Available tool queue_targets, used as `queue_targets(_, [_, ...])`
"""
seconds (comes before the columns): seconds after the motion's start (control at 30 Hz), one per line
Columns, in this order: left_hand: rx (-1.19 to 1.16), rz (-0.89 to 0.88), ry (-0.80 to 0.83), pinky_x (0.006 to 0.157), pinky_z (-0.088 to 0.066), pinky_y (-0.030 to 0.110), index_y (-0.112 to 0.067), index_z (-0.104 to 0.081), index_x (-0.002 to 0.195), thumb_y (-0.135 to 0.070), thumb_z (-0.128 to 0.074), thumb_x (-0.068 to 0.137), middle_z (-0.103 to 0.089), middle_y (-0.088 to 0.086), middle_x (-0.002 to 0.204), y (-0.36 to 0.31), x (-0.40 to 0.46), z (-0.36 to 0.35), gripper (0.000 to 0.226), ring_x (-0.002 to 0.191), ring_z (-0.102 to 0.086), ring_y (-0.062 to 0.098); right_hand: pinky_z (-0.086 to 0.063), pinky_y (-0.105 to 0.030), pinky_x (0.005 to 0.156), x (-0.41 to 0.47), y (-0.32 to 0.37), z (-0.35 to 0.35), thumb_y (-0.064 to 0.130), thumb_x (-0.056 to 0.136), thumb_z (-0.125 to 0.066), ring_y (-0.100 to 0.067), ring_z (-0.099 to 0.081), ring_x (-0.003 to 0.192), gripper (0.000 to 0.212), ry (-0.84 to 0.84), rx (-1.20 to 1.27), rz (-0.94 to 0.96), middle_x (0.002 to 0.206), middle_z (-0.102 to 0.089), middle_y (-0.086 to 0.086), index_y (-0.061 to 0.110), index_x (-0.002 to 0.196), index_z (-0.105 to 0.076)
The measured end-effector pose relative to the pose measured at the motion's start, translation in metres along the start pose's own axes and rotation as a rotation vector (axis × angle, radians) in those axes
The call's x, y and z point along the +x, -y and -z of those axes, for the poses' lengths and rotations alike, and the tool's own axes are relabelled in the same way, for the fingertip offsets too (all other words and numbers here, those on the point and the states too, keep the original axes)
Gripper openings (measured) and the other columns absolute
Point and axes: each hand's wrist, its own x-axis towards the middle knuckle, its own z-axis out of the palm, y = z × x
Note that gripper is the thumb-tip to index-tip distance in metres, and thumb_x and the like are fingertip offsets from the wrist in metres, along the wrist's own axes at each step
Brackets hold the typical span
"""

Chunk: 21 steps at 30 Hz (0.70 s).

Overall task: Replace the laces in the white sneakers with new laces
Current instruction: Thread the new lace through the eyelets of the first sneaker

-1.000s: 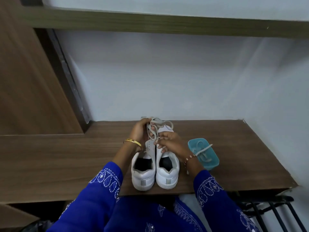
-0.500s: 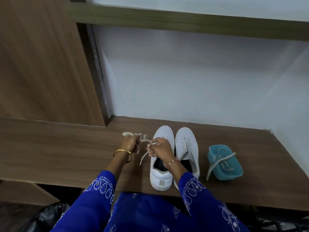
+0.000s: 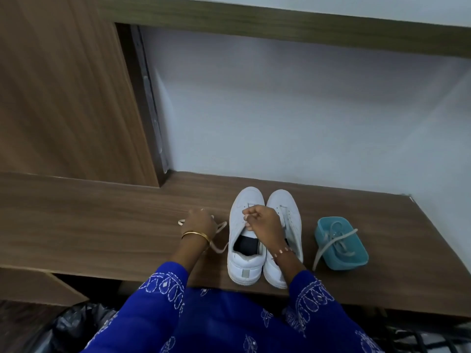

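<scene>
Two white sneakers stand side by side, toes to the wall, with no laces in them: the left sneaker (image 3: 246,233) and the right sneaker (image 3: 286,215). An off-white old lace (image 3: 219,239) lies on the wooden table (image 3: 102,225) just left of them. My left hand (image 3: 200,222) is down on it and grips it, with lace ends trailing out on both sides. My right hand (image 3: 262,221) hovers over the left sneaker's eyelets with curled fingers; nothing shows in them. A teal container (image 3: 356,258) right of the sneakers holds new laces (image 3: 336,236); one hangs over its rim.
A wood panel (image 3: 63,98) rises at the left and a pale wall (image 3: 305,123) stands behind the table. A black bag (image 3: 71,324) sits below the table's front edge at the left, a black rack (image 3: 420,337) at the lower right.
The lace came out of the sneakers and both hands carried it left. It now lies on the table under my left hand; my right hand has moved back over the left sneaker.
</scene>
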Motion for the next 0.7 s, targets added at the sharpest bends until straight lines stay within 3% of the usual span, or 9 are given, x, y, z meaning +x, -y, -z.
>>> queue_targets(0.1, [0.108,-0.071,-0.073,0.084,-0.046,0.034,-0.005,-0.06,0.111,-0.025,-0.04,0.095,-0.059,0.015,0.115,-0.01,-0.006,0.0,0.033,0.105,-0.058,0.029,-0.056,-0.039,0.079,-0.001,-0.005,0.014,0.004,0.087,-0.054,-0.024,-0.065,0.083,0.016,-0.076,0.002,0.002,0.085,-0.068,-0.007,0.004,0.09,-0.07])
queue_targets(0.2, [0.068,-0.166,-0.127,0.079,-0.047,0.035,-0.006,-0.063,0.102,-0.022,-0.039,0.095,-0.065,0.015,0.106,-0.023,-0.013,0.0,0.03,0.099,-0.061,0.031,-0.049,-0.022,0.076,-0.004,-0.013,0.03,0.002,0.088,-0.053,-0.02,-0.063,0.087,0.017,-0.192,-0.055,0.047,0.095,-0.069,-0.01,0.003,0.093,-0.069])
queue_targets(0.33, [-0.116,-0.378,-0.084,0.082,-0.044,0.036,-0.005,-0.058,0.115,-0.015,-0.04,0.094,-0.063,0.018,0.111,-0.052,-0.027,-0.008,0.03,0.103,-0.058,0.034,-0.042,-0.025,0.085,-0.01,-0.031,0.048,-0.001,0.085,-0.056,-0.027,-0.059,0.103,0.022,-0.342,-0.294,0.072,0.108,-0.063,-0.013,0.004,0.103,-0.068])
queue_targets(0.47, [-0.195,-0.595,-0.018,0.089,-0.043,0.036,-0.002,-0.056,0.119,-0.008,-0.041,0.091,-0.06,0.02,0.115,-0.079,-0.045,-0.026,0.032,0.107,-0.055,0.033,-0.041,-0.04,0.099,-0.016,-0.058,0.056,0.0,0.081,-0.054,-0.033,-0.05,0.115,0.045,-0.249,-0.413,-0.014,0.123,-0.056,-0.017,0.004,0.126,-0.053])
queue_targets(0.6, [0.007,-0.655,0.027,0.094,-0.037,0.036,-0.004,-0.053,0.111,-0.009,-0.042,0.088,-0.06,0.018,0.106,-0.094,-0.047,-0.043,0.026,0.102,-0.052,0.032,-0.04,-0.036,0.098,-0.022,-0.074,0.061,-0.001,0.082,-0.053,-0.034,-0.05,0.118,0.051,-0.157,-0.292,-0.096,0.126,-0.053,-0.021,0.002,0.132,-0.046])
queue_targets(0.7, [0.223,-0.627,0.043,0.109,-0.022,0.044,-0.007,-0.05,0.111,-0.016,-0.041,0.089,-0.061,0.013,0.11,-0.1,-0.048,-0.049,0.026,0.116,-0.044,0.03,-0.039,-0.033,0.097,-0.02,-0.079,0.066,0.0,0.086,-0.05,-0.033,-0.051,0.119,0.048,-0.118,-0.304,-0.137,0.128,-0.054,-0.021,0.001,0.133,-0.046])
